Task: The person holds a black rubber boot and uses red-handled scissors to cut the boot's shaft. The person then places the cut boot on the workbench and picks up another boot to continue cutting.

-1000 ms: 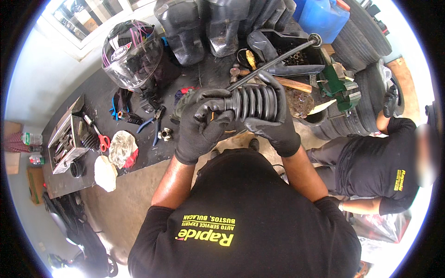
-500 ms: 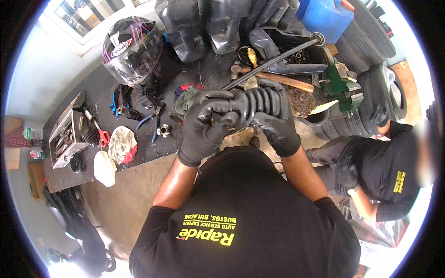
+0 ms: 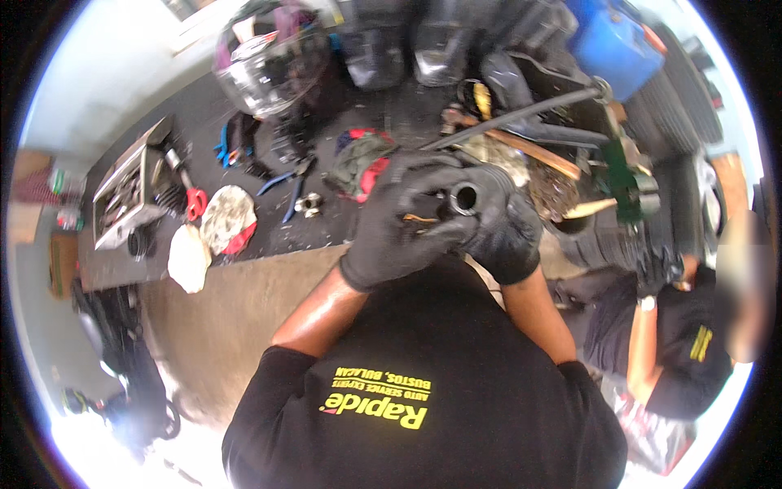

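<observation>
Both my hands wear black gloves and meet in front of my chest, above the near edge of the workbench. A black ribbed rubber boot (image 3: 463,198) is turned so that its round open end faces up towards me. My right hand (image 3: 509,228) wraps round its body and hides most of the ribs. From the other side my left hand (image 3: 403,224) curls its fingers and thumb against the rim of the boot. A thin yellowish strip shows by the left palm; its kind is unclear. Motion blurs the picture slightly.
On the black workbench (image 3: 269,224) lie blue-handled pliers (image 3: 287,187), a rag (image 3: 362,163), a helmet (image 3: 273,65) and a tool tray (image 3: 130,191). A long metal bar (image 3: 521,118) and a hammer (image 3: 521,151) lie behind my hands. At right are a green vise (image 3: 623,183) and a co-worker (image 3: 676,342).
The boot has turned from lying sideways, ribs in view, to its open end facing me. My left hand has shifted to that end. The whole view has swung, and the co-worker's arms have moved.
</observation>
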### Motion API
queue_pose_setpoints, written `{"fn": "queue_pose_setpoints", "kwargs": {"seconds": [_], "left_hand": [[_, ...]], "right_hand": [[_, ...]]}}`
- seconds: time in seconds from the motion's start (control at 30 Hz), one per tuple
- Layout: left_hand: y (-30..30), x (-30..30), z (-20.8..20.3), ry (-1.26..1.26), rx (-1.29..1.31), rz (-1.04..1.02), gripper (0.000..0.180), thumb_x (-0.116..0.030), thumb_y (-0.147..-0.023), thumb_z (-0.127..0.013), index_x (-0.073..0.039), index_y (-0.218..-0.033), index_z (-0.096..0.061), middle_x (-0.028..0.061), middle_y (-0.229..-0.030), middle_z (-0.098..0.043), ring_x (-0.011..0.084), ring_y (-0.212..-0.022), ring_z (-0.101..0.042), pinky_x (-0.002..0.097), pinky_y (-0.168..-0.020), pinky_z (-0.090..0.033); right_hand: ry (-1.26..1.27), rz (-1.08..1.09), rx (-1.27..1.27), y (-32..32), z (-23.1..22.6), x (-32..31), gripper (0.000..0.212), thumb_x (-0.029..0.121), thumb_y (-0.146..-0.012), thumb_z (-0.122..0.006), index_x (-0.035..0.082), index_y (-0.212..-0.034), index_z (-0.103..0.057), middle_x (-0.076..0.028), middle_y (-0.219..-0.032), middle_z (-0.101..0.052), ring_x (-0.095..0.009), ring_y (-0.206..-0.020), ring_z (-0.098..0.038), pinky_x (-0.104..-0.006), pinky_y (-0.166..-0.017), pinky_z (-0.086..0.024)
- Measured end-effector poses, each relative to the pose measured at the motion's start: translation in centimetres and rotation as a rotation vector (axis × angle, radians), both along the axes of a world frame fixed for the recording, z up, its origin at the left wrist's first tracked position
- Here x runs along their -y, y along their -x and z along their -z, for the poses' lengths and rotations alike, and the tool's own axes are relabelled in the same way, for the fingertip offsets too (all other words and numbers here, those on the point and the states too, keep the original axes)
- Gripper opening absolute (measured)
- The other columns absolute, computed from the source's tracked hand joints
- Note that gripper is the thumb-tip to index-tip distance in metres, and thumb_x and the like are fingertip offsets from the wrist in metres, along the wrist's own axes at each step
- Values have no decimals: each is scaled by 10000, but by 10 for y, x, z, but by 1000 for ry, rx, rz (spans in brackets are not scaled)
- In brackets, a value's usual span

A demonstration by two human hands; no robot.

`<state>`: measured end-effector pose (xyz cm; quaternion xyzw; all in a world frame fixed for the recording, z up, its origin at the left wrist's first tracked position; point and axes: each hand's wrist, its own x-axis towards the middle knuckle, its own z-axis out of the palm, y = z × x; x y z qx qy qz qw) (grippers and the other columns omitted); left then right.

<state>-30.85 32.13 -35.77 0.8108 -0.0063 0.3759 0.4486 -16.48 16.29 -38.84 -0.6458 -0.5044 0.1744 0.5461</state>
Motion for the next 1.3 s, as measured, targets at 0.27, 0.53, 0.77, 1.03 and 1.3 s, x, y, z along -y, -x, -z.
{"fn": "queue_pose_setpoints", "kwargs": {"seconds": [0.27,0.53,0.77,1.03,1.3], "left_hand": [[13,17,30,140,-103,-86,975,-391,-695,-952,-45,-1484,-495,204,-1397,-581,375,-1378,-515,481,-1171,-371],[35,12,70,778,4,94,695,-124,-818,-866,-25,-1412,-518,114,-1307,-611,198,-1205,-596,399,-1070,-482],[83,-1,115,1253,-18,-14,513,-15,-875,-771,-24,-1337,-548,61,-1145,-645,159,-1079,-623,341,-946,-536],[176,-108,135,594,-169,-885,426,-129,-842,-852,-18,-1188,-630,69,-1022,-706,156,-916,-665,349,-851,-568],[183,-136,141,1021,168,-586,279,-173,-1049,-604,49,-1215,-634,161,-1205,-715,254,-1092,-691,401,-986,-570]], "right_hand": [[-99,-3,-1306,17,51,8,541,383,-1121,-405,36,-1534,-444,-172,-1563,-496,-304,-1388,-529,-449,-1165,-428],[135,-236,-5,8,63,1,284,73,-1089,-451,-41,-1293,-613,-160,-1317,-641,-244,-1191,-616,-370,-1028,-498],[388,-146,-479,6,53,4,335,204,-1099,-448,-21,-1306,-584,-148,-1159,-711,-199,-960,-695,-341,-834,-570],[341,-21,-645,-25,45,39,300,186,-1069,-555,10,-1309,-589,-123,-1150,-720,-180,-949,-703,-330,-833,-573],[367,3,-664,-23,52,48,326,197,-1052,-599,-2,-1309,-580,-112,-1130,-717,-177,-947,-701,-315,-819,-568]]}}
